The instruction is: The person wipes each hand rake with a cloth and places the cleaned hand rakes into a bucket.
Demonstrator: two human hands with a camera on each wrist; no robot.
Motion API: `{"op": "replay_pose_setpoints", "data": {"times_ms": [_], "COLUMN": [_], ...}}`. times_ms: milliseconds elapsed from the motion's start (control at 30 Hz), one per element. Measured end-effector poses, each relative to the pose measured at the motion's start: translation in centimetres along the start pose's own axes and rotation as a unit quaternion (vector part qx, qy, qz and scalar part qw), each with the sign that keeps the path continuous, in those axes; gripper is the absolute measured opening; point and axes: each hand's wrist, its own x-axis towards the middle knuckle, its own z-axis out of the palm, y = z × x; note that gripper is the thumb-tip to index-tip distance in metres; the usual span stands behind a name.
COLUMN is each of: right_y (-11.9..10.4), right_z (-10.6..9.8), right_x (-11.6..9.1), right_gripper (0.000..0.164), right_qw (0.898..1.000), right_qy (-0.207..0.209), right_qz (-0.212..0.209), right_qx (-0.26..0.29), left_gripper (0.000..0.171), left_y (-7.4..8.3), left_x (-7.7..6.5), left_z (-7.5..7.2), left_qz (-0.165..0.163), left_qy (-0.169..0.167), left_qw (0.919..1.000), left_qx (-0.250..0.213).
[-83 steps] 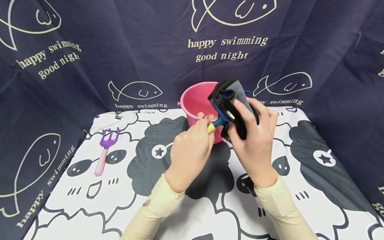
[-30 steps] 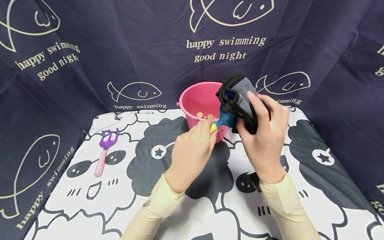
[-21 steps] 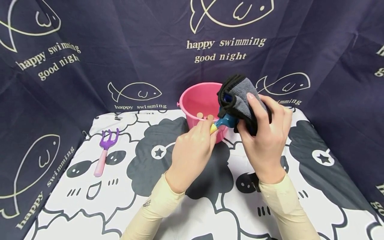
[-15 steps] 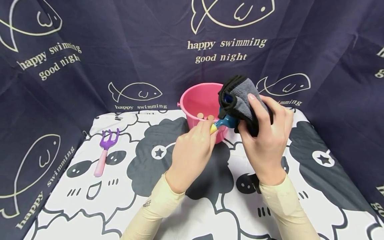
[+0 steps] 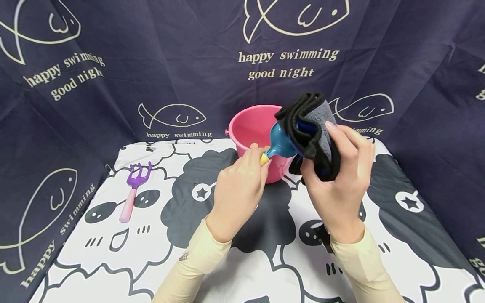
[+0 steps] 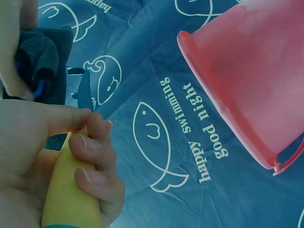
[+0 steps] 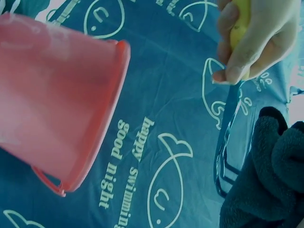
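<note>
- My left hand (image 5: 238, 185) grips the yellow-handled shovel (image 5: 279, 141); my right hand (image 5: 342, 181) pinches the folded grey cloth (image 5: 322, 120).
- The shovel is up between me and the pink bucket (image 5: 248, 128), the cloth lapping its blade's right side.
- Compared with half a second ago, the cloth sits farther right and more blue shows.
- I judge the wiping is nearing that edge.

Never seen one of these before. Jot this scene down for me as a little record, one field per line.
Left fingers: curled round the yellow handle of a blue shovel
Right fingers: gripping a folded gray cloth with black edging
Overlap: cloth hides part of the shovel's head
Beyond: upright pink bucket
Off left: purple fork, lying on a patterned sheet
Backdrop: navy fabric, fish prints
</note>
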Motion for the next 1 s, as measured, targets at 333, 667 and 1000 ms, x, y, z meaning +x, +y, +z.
{"op": "replay_pose_setpoints", "data": {"times_ms": [333, 667, 1000], "right_y": [-1.1, -1.0, -1.1], "right_z": [0.8, 1.1, 1.1], "right_x": [-1.3, -2.1, -2.1], "right_gripper": [0.046, 0.050, 0.049], "right_qw": [0.997, 0.992, 0.990], "right_qy": [-0.048, -0.103, -0.122], "right_qz": [-0.036, -0.070, -0.071], "right_qx": [0.046, 0.021, 0.004], "left_gripper": [0.021, 0.012, 0.017], "left_y": [-0.1, -0.1, -0.3], "left_x": [0.2, 0.1, 0.2], "left_z": [-0.4, -0.8, -0.7], "left_qz": [-0.020, -0.030, -0.020], "left_qy": [0.018, 0.035, 0.029], "left_qw": [0.9988, 0.9960, 0.9967], "left_qx": [-0.041, -0.076, -0.073]}}
